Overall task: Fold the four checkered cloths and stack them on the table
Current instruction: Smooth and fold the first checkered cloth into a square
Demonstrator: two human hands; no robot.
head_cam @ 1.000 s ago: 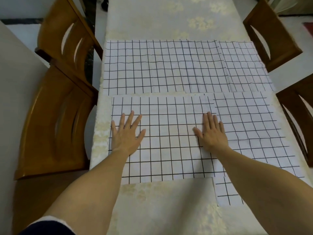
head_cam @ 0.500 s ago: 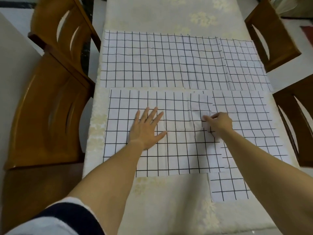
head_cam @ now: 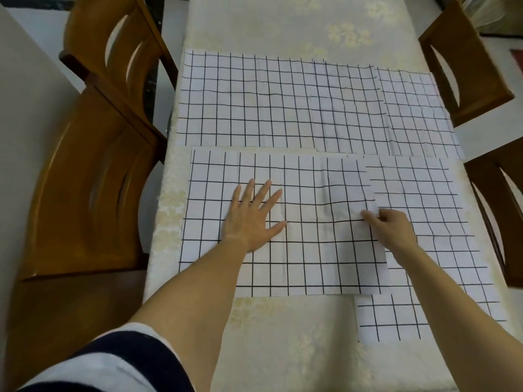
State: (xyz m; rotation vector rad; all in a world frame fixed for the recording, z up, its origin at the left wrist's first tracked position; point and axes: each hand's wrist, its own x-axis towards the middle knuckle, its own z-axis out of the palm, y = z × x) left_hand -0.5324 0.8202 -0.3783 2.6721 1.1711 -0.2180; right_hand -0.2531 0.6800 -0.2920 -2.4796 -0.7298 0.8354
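Left hand (head_cam: pixel 252 219) lies flat, fingers spread, pressing the near-left checkered cloth (head_cam: pixel 305 258) on the table (head_cam: pixel 283 335). Right hand (head_cam: pixel 392 229) pinches that cloth's right edge, which overlaps the near-right cloth (head_cam: pixel 424 199). Two more cloths (head_cam: pixel 268 103) lie spread beyond.

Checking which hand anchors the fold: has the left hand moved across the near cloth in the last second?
Yes, rightward. The left hand lay by the left edge of the near-left checkered cloth; now it rests flat nearer its middle.

Four white cloths (head_cam: pixel 297 176) carry black grid checks. The tabletop (head_cam: pixel 283 335) wears a cream covering with pale yellow floral patterns. Chairs (head_cam: pixel 85 179) are glossy brown wood.
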